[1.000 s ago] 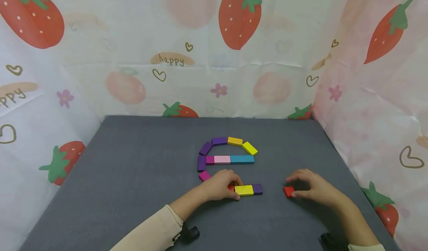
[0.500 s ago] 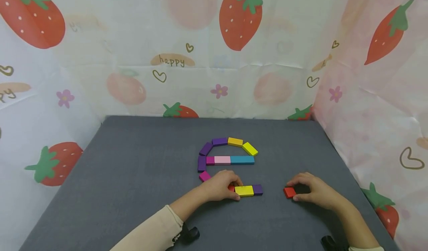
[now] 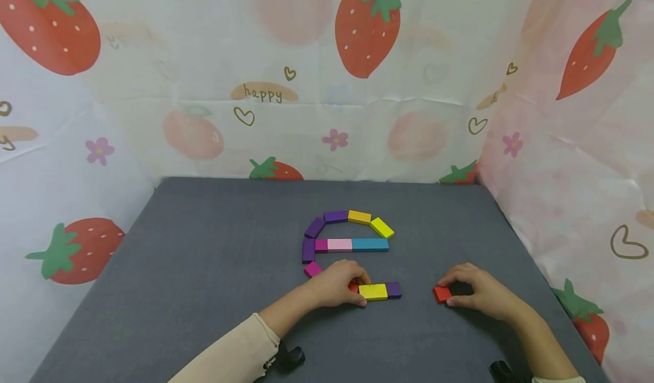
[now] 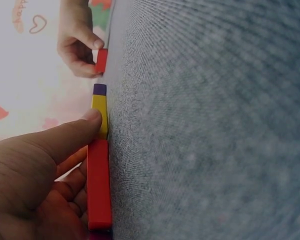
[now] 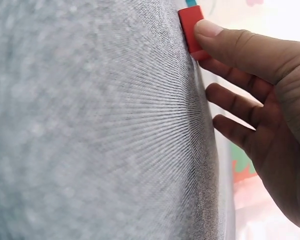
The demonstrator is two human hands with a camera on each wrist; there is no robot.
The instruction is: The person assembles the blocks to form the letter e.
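My left hand (image 3: 334, 283) pinches a yellow block (image 3: 374, 291) by its left end between thumb and fingers. A small purple block (image 3: 393, 290) abuts its right end. The long red block (image 4: 99, 185) on its other side, mostly covered by the hand in the head view, lines up with it in the left wrist view. To the right across a gap, my right hand (image 3: 480, 292) holds a short red block (image 3: 441, 295) low over the cloth. In the right wrist view the thumb presses that block's near face while the other fingers curl behind.
Behind the left hand, purple blocks (image 3: 308, 250), an orange block (image 3: 360, 217) and another yellow block (image 3: 382, 227) curve round a straight row with a pink block (image 3: 339, 245) and a blue block (image 3: 370, 245). A magenta block (image 3: 313, 269) sits beside the left hand. Strawberry-print curtains (image 3: 327, 127) border the grey table (image 3: 214, 258).
My right hand's fingers have closed in around the short red block, which has barely shifted. The left hand and the laid-out blocks stay where they were.
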